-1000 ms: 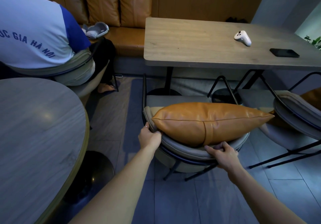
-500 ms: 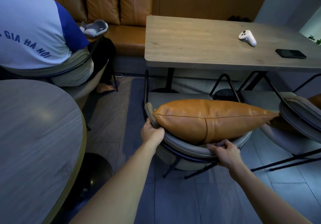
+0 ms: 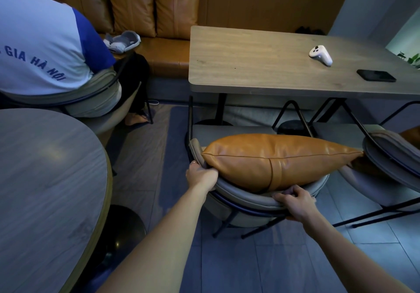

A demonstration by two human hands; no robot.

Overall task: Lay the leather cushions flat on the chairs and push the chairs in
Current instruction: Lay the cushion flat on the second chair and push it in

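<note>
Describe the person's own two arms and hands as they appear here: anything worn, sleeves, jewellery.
Both forearms are bare, with no sleeve, watch or bracelet in view. The left hand wears a thin band ring on one finger. The right hand shows no ring or glove on the parts visible.

left hand (image 3: 201,176) gripping chair (image 3: 245,198) backrest | right hand (image 3: 295,204) gripping backrest | cushion (image 3: 279,159) on chair

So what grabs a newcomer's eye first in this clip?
The tan leather cushion propped on edge against the backrest of the grey chair, centre frame. The left hand and right hand both grip that backrest. Beyond it, the wooden table carries a white controller and a black phone.
</note>
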